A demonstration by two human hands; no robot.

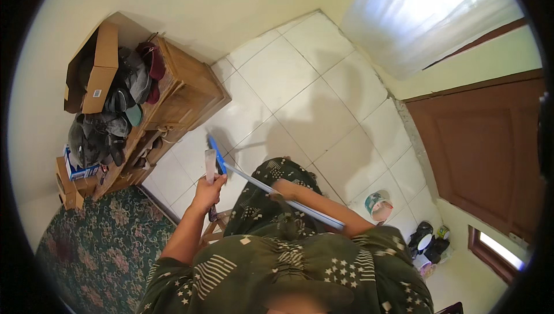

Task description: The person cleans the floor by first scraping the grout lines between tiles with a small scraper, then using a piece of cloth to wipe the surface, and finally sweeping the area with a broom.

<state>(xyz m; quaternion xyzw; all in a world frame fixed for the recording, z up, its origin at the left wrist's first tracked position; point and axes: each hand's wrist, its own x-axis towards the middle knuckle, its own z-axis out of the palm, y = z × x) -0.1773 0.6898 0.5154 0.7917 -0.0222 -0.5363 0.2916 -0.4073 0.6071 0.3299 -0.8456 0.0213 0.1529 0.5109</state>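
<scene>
A broom (259, 185) with a light blue-grey stick lies slanting across my lap, its blue head (216, 151) out to the left. My right hand (283, 189) is closed round the stick over my patterned dark green clothing. In my left hand (208, 193) is a flat tool with a pale, broad blade (210, 167) that points away from me; a dark end, likely its handle, shows below the fist. The blade is right beside the broom head, and I cannot tell whether they touch. Part of the tool is hidden by my fingers.
To the left stands a wooden cabinet (190, 97) bearing a cardboard box (103, 74), caps and bags. A green floral carpet (109, 245) covers the lower-left floor; white tiles (300, 103) lie ahead. At right are a small bucket (379, 206), dark items (426, 242) and a brown door (473, 146).
</scene>
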